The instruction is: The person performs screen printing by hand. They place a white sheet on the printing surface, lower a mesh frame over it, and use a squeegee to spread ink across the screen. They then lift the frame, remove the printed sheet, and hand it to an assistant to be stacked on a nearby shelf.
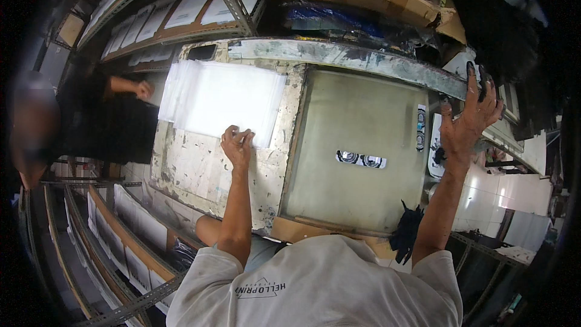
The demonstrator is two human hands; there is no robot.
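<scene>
Keeping the handling light would suit the neat stack of thin white rectangular sheets (224, 94), lying on the cream, paint-flecked tabletop (200, 151) left of the greenish-grey rectangular mesh panel (357, 200). Your left hand (236, 146) has its fingers bent close together at the near right corner; whether they grip a sheet, I cannot tell. Feel for one layer there and steady the rest. Your right hand (469, 121), fingers spread wide and seemingly holding nothing, is by the long, paint-smeared grey bar (363, 54); best keep its dark-stained fingertips off the white.
</scene>
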